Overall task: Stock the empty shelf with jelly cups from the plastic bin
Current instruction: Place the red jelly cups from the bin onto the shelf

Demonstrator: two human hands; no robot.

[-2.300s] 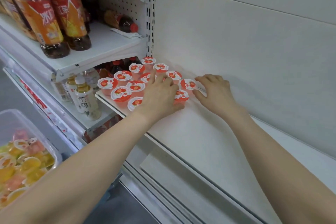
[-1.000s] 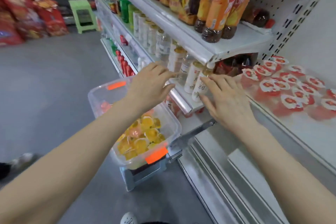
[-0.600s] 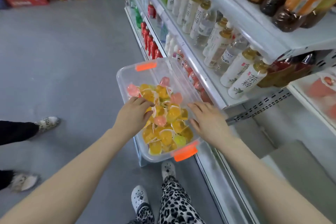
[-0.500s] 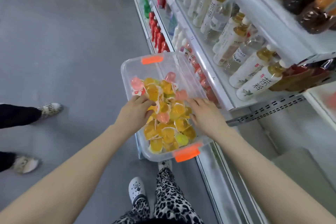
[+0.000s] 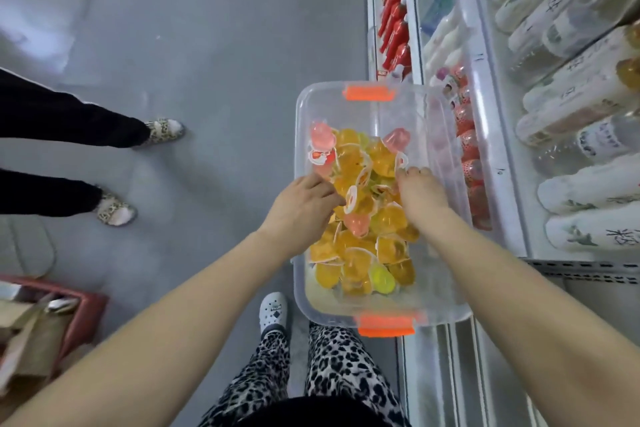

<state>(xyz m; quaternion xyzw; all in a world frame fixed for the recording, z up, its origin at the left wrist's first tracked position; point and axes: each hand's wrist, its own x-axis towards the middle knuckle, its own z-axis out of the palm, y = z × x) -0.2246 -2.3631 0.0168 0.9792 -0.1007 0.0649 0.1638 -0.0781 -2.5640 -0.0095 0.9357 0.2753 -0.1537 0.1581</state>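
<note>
Centre frame, the clear, smooth plastic bin (image 5: 415, 114) has open room at its upper end; left hand (image 5: 304, 206) pinches a glossy jelly cup (image 5: 352, 199), right hand (image 5: 420, 191) buried among the cups, grip unclear.

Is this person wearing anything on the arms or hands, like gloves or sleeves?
No. The left hand and right hand are ungloved; the left forearm and right forearm are uncovered up to the frame edge. No sleeve, watch or bracelet shows.

A: What sort of place is this?
B: A shop. Long shelves (image 5: 485, 114) line the aisle, packed with rows of bottles (image 5: 588, 189) (white above, red lower down).
A: And underfoot?
B: A smooth grey floor (image 5: 207, 28).
</note>
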